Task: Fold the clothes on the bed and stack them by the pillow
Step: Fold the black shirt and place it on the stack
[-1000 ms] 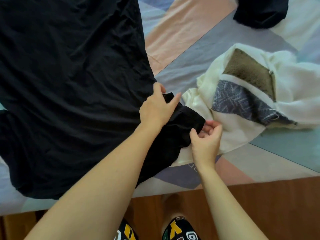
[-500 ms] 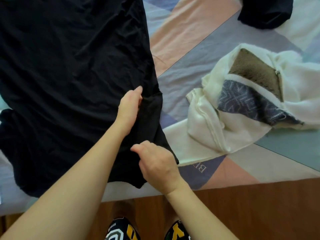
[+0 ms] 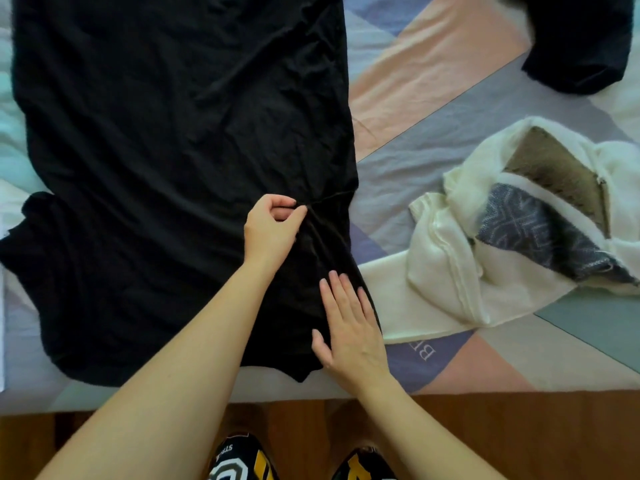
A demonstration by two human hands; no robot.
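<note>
A large black T-shirt lies spread flat over the left half of the bed. Its right sleeve is folded inward onto the body. My left hand pinches the black cloth at the sleeve's fold, fingers closed on it. Just below, my right hand lies flat and open on the folded sleeve near the shirt's lower right edge. A cream fleece garment with a brown and a grey patterned patch sits crumpled to the right. No pillow is in view.
Another dark garment lies at the top right. The bed cover has pink, grey and teal patches. The bed's near edge meets a wooden floor, where my two patterned slippers stand.
The right sleeve was pulled off the cream garment and folded in over the shirt. My right hand let go and now presses flat on it; my left hand shifted to pinch the fold.
</note>
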